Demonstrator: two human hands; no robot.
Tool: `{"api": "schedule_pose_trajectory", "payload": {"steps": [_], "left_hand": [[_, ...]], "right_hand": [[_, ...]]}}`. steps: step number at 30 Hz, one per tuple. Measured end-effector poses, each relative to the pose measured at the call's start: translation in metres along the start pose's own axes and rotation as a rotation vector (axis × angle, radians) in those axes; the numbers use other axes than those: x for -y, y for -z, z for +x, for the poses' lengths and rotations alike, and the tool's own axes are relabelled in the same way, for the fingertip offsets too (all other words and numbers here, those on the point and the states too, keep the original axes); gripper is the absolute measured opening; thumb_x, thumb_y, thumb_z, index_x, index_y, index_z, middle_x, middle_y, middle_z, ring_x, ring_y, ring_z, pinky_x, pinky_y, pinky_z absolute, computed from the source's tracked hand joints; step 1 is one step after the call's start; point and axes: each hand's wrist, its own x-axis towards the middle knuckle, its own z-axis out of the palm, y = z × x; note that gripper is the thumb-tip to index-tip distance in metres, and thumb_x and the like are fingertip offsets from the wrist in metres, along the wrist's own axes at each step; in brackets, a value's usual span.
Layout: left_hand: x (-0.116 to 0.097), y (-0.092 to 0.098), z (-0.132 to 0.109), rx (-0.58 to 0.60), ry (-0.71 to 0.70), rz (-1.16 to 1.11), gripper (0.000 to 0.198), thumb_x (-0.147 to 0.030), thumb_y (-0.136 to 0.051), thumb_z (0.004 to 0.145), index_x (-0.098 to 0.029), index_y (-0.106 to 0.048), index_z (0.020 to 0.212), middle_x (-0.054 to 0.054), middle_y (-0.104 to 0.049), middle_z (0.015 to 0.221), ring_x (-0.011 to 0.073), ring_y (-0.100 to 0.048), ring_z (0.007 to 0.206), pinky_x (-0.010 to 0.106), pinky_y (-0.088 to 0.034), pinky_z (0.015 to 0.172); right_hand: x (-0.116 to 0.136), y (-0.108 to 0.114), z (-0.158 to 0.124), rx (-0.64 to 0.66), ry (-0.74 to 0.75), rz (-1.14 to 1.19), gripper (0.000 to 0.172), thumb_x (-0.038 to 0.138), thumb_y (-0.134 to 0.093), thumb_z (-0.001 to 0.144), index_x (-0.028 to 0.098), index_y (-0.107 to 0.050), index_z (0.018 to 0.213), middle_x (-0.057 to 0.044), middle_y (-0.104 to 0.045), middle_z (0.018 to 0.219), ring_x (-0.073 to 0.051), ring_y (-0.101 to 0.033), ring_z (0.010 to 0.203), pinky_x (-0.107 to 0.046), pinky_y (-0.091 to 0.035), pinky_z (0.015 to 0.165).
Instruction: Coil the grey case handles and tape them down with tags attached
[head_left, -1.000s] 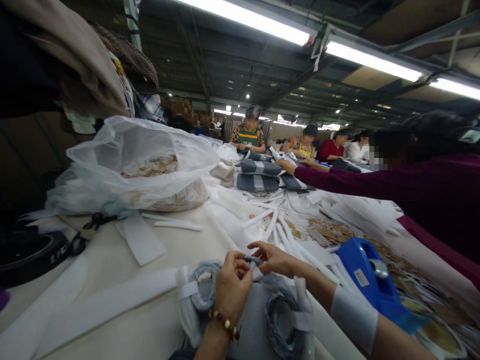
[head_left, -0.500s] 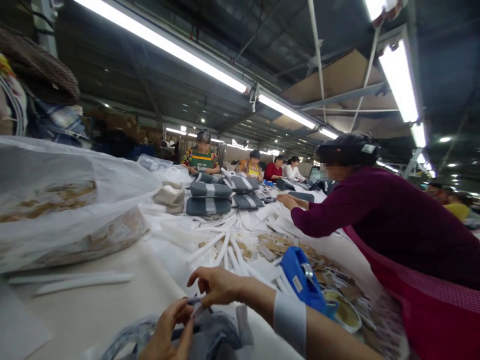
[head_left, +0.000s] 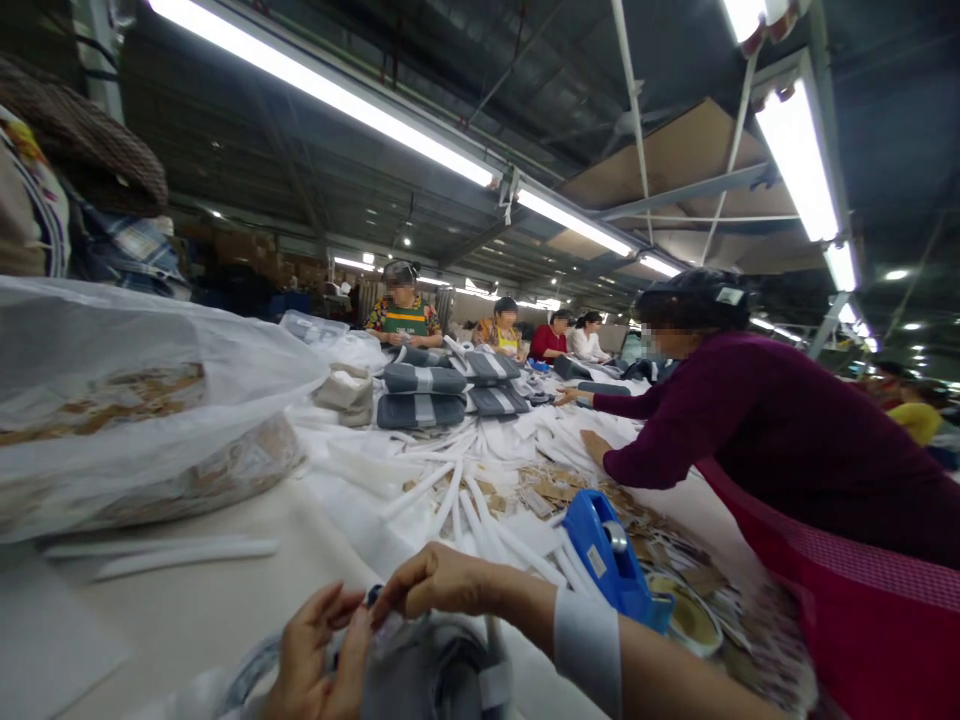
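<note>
At the bottom of the head view, my left hand (head_left: 319, 650) and my right hand (head_left: 435, 582) meet at the fingertips. Both pinch a small dark piece (head_left: 373, 596), mostly covered by the fingers, so I cannot tell its kind. Right below my hands lies a grey, rolled-up fabric bundle (head_left: 420, 665) with a pale band at its right end. A ring of clear tape or film (head_left: 259, 665) shows partly behind my left hand. My right forearm wears a pale grey band (head_left: 587, 640).
A blue tape dispenser (head_left: 611, 560) stands right of my forearm, with a tape roll (head_left: 690, 615) beside it. White strips (head_left: 450, 500) and cardboard scraps litter the table. Grey folded bundles (head_left: 420, 410) are stacked beyond. A plastic bag (head_left: 247, 350) bulges left. A co-worker in purple (head_left: 787, 420) leans in from the right.
My right hand has come down, its raised fingers folding in to meet my left at the small piece. The co-worker's hands have moved apart over the table.
</note>
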Motion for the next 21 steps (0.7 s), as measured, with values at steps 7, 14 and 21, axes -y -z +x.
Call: {"api": "schedule_pose_trajectory", "payload": {"steps": [7, 14, 21], "left_hand": [[-0.012, 0.003, 0.006, -0.145, 0.137, -0.321, 0.038, -0.043, -0.055, 0.077, -0.019, -0.047, 0.105, 0.005, -0.062, 0.09, 0.0158, -0.063, 0.075, 0.028, -0.052, 0.071], [-0.013, 0.0, 0.011, -0.202, 0.212, -0.468, 0.027, -0.037, -0.049, 0.083, -0.019, -0.047, 0.102, 0.002, -0.061, 0.088, 0.0121, -0.06, 0.072, 0.026, -0.049, 0.07], [-0.007, -0.002, 0.013, -0.229, 0.283, -0.539, 0.024, -0.036, -0.05, 0.082, -0.019, -0.05, 0.099, 0.0, -0.063, 0.08, 0.0113, -0.06, 0.067, 0.023, -0.048, 0.064]], "right_hand": [[0.01, -0.028, -0.009, -0.077, 0.007, 0.404, 0.031, 0.018, -0.081, 0.037, 0.013, -0.064, 0.063, -0.001, -0.067, 0.06, -0.013, -0.06, 0.056, -0.025, -0.044, 0.059], [0.016, -0.046, -0.029, -0.177, 0.184, 0.579, 0.047, 0.011, -0.078, 0.046, 0.018, -0.059, 0.088, 0.005, -0.064, 0.058, -0.009, -0.055, 0.052, -0.02, -0.04, 0.055], [0.03, -0.054, -0.047, -0.44, 0.327, 0.415, 0.027, 0.026, -0.079, 0.055, 0.019, -0.069, 0.079, 0.001, -0.067, 0.069, -0.014, -0.059, 0.066, -0.025, -0.046, 0.065]]}}
